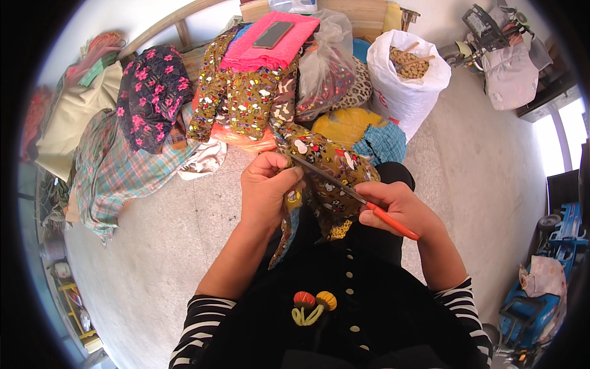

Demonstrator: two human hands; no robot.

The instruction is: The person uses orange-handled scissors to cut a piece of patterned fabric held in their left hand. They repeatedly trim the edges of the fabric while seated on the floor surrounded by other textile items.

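Note:
My left hand [265, 187] pinches an edge of brown cartoon-print cloth [327, 150] between thumb and fingers. A narrow strip of the cloth [289, 230], showing some blue, hangs below that hand. In my right hand [403, 205] is a pair of scissors with orange handles [392, 223]. Their blades point up and left, with the tips beside my left thumb at the cloth. Whether the blades are apart or closed is hard to tell. The rest of the cloth drapes over my lap, and a bit of yellow spotted fabric [341, 229] shows beneath it.
Ahead lies a padded brown print garment [251, 99] with pink cloth [239, 50] and a smartphone [273, 35] on top. A white woven sack [405, 106] of peanuts stands to its right. Plaid fabric [124, 170] spreads at left; blue wheeled equipment [530, 318] stands at right.

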